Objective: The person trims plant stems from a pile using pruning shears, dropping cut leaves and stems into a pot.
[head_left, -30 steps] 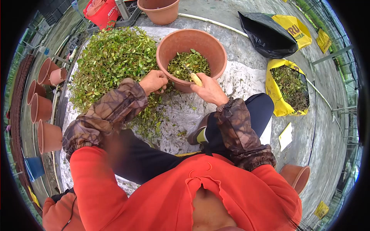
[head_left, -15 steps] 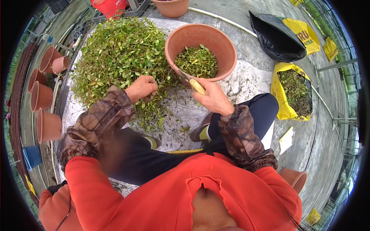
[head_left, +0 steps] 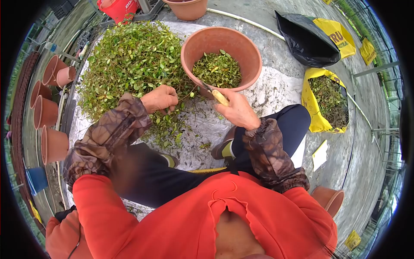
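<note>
Pale sheeting (head_left: 276, 88) bears a pot (head_left: 251, 60) of leaves (head_left: 217, 70); right hand (head_left: 239, 111) grips tool (head_left: 221, 97), left hand (head_left: 159, 99) perhaps stems (head_left: 171, 118).

Bright red long-sleeved top (head_left: 172, 218), wavy-edged neckline (head_left: 208, 211), curved line marks (head_left: 233, 186) above it, brown camouflage-patterned oversleeves (head_left: 108, 134) with gathered elastic ends, dark navy trousers (head_left: 288, 127), dark footwear (head_left: 221, 143) with yellow-green bands (head_left: 228, 150)
</note>
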`<action>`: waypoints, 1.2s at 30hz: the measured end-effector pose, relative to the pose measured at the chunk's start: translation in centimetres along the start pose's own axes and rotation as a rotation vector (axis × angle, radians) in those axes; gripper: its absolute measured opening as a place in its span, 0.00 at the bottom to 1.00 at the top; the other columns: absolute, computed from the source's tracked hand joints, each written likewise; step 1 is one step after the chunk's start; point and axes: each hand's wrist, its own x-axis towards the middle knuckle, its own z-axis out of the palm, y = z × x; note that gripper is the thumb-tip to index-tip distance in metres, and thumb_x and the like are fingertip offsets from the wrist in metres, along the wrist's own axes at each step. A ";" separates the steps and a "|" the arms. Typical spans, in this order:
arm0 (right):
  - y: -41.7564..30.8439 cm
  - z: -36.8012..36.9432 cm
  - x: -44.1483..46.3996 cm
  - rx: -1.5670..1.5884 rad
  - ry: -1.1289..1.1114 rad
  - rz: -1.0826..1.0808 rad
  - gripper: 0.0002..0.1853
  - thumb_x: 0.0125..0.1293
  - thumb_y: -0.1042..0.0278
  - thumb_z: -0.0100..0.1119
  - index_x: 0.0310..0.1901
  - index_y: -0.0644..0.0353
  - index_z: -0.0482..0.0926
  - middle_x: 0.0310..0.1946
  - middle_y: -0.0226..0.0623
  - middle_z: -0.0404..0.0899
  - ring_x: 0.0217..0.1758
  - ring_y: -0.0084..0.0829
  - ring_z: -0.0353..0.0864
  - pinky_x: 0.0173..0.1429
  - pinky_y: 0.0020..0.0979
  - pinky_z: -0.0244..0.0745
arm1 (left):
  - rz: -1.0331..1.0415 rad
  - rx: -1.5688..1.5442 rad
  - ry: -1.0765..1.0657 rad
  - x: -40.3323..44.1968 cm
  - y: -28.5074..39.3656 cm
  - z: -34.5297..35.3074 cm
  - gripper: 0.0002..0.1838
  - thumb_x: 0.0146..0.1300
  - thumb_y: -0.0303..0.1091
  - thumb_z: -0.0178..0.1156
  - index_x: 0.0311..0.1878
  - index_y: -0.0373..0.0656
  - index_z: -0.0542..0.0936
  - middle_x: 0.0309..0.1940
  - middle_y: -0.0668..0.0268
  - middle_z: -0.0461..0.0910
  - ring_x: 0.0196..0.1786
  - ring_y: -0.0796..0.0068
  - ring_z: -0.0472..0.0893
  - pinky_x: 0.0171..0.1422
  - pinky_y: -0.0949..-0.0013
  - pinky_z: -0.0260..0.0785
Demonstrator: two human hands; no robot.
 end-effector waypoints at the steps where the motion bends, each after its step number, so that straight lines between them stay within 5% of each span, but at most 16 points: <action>1: -0.3 -0.3 -0.3 -0.001 -0.003 0.031 0.24 0.54 0.63 0.58 0.53 0.64 0.74 0.37 0.55 0.79 0.42 0.48 0.80 0.47 0.41 0.72 | 0.016 -0.011 0.026 0.2 0.0 -0.1 0.05 0.57 0.29 0.54 0.34 0.38 0.75 0.23 0.65 0.77 0.24 0.75 0.76 0.25 0.71 0.70; 7: 0.1 0.2 -0.9 -0.011 -0.097 0.016 0.23 0.56 0.61 0.58 0.51 0.64 0.74 0.38 0.54 0.80 0.41 0.49 0.80 0.46 0.42 0.73 | 0.100 -0.020 0.100 1.7 2.8 0.3 0.04 0.59 0.29 0.53 0.33 0.39 0.75 0.24 0.67 0.76 0.25 0.77 0.76 0.26 0.73 0.69; 16: 1.3 0.1 0.7 0.003 0.272 0.037 0.20 0.55 0.63 0.58 0.47 0.67 0.75 0.32 0.54 0.79 0.36 0.46 0.81 0.41 0.41 0.73 | 0.103 -0.103 0.043 5.8 5.7 1.5 0.05 0.61 0.31 0.54 0.38 0.41 0.74 0.23 0.69 0.74 0.26 0.77 0.76 0.29 0.70 0.72; 19: 1.5 -0.2 0.1 -0.042 0.146 0.059 0.22 0.57 0.62 0.61 0.50 0.67 0.74 0.30 0.44 0.79 0.32 0.36 0.79 0.38 0.36 0.73 | 0.087 -0.144 0.026 5.9 5.6 1.3 0.05 0.61 0.31 0.55 0.38 0.42 0.74 0.23 0.69 0.74 0.26 0.77 0.76 0.31 0.68 0.74; 25: 1.4 1.1 0.1 0.112 0.082 0.043 0.21 0.58 0.63 0.60 0.51 0.65 0.75 0.30 0.41 0.79 0.31 0.32 0.78 0.36 0.33 0.72 | 0.027 -0.182 -0.062 4.9 4.6 0.7 0.05 0.61 0.31 0.55 0.40 0.42 0.74 0.24 0.68 0.74 0.27 0.74 0.76 0.35 0.63 0.76; 28: 0.1 1.3 -0.2 0.064 0.203 -0.007 0.22 0.56 0.61 0.59 0.49 0.65 0.74 0.32 0.52 0.79 0.38 0.46 0.81 0.43 0.40 0.74 | -0.010 -0.269 -0.038 4.0 3.7 0.0 0.08 0.61 0.31 0.56 0.43 0.43 0.73 0.28 0.66 0.75 0.32 0.67 0.78 0.42 0.56 0.76; 32: -1.5 0.6 -1.1 0.071 -0.089 -0.063 0.22 0.56 0.61 0.58 0.50 0.65 0.74 0.34 0.55 0.80 0.41 0.52 0.81 0.44 0.43 0.74 | -0.038 -0.584 -0.032 4.8 2.0 -1.2 0.11 0.60 0.33 0.56 0.45 0.44 0.72 0.38 0.63 0.75 0.42 0.60 0.77 0.50 0.46 0.72; 36: -2.6 1.4 -1.4 -0.029 -0.162 -0.109 0.22 0.56 0.61 0.57 0.50 0.65 0.73 0.34 0.58 0.79 0.40 0.57 0.79 0.43 0.48 0.72 | -0.029 -0.664 -0.035 4.9 2.1 -1.4 0.12 0.61 0.35 0.57 0.46 0.45 0.73 0.38 0.64 0.75 0.43 0.60 0.77 0.49 0.46 0.72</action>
